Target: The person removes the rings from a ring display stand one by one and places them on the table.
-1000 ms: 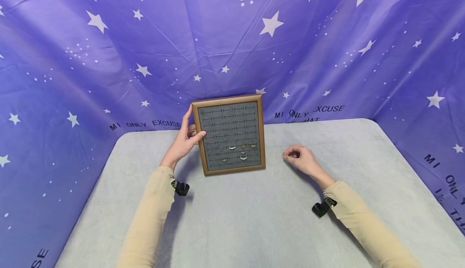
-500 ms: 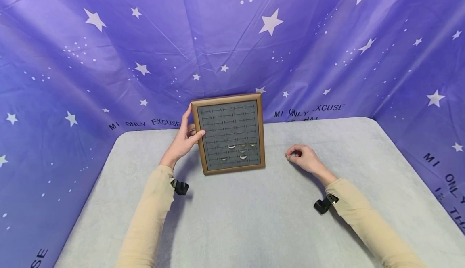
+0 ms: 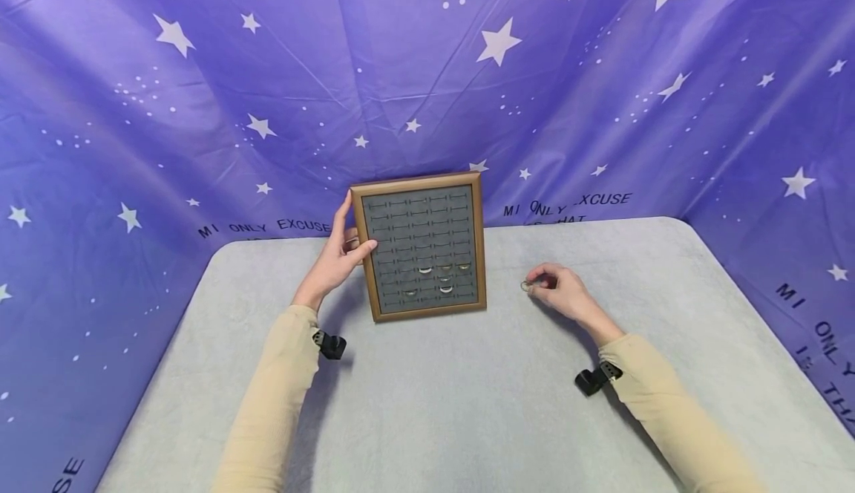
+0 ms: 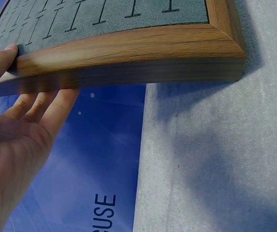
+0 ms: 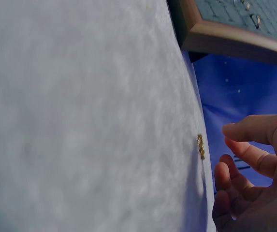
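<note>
- At a grey table (image 3: 427,404), in the head view, the left hand (image 3: 334,259) holds a wood-framed ring board (image 3: 421,218); a gold ring (image 3: 524,286) is near the right hand (image 3: 559,289).
- Left wrist: thumb in front, fingers behind, clamped on the wood-framed ring board.
- Right wrist: fingers loosely bent, apart from the gold ring just beside them.

The pale grey surface (image 3: 427,404), rounded at its far corners, carries a frame (image 3: 421,248), which stands tilted back on its lower edge toward the far side, and a gold ring (image 5: 201,147) to the frame's right, apart from it.
</note>
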Tool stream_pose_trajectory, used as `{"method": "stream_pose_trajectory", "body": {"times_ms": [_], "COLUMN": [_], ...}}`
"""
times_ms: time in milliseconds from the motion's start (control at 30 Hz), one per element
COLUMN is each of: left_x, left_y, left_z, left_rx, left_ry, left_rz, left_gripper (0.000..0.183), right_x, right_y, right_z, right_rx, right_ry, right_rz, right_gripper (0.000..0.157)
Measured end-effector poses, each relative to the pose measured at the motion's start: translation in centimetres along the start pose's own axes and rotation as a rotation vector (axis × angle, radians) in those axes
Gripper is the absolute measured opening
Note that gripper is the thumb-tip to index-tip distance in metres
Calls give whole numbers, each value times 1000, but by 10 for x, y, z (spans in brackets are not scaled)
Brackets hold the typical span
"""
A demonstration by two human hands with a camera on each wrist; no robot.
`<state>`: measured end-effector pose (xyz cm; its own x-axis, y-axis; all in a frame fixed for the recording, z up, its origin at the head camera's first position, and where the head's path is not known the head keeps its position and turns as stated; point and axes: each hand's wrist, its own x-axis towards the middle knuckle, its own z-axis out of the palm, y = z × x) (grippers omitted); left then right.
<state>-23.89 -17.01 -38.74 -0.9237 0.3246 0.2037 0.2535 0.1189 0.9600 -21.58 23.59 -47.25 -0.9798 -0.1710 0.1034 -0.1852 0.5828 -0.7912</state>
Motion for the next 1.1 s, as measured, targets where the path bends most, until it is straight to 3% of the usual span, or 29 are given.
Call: {"method": "stream_pose_trajectory", "body": {"times_ms": [233, 500, 767, 1100], "left_x": [1, 7, 8, 8], "left_y": [-4, -28, -29, -29], "left_z": [0, -6, -6, -6], "left_rx": [-1, -30, -13, 11], "left_ry": [6, 24, 31, 34], "left_rz": [0, -14, -14, -3], "left_gripper": [91, 93, 93, 92], "right_x": [-2, -6, -8, -8], "right_y": [-16, -37, -59, -88], "right_z": [5, 12, 24, 38], "right_rx": [28, 109, 176, 241], "right_ry": [5, -14, -30, -58], "right_rz": [-62, -112, -137, -234], "right_gripper": [17, 20, 20, 21]}}
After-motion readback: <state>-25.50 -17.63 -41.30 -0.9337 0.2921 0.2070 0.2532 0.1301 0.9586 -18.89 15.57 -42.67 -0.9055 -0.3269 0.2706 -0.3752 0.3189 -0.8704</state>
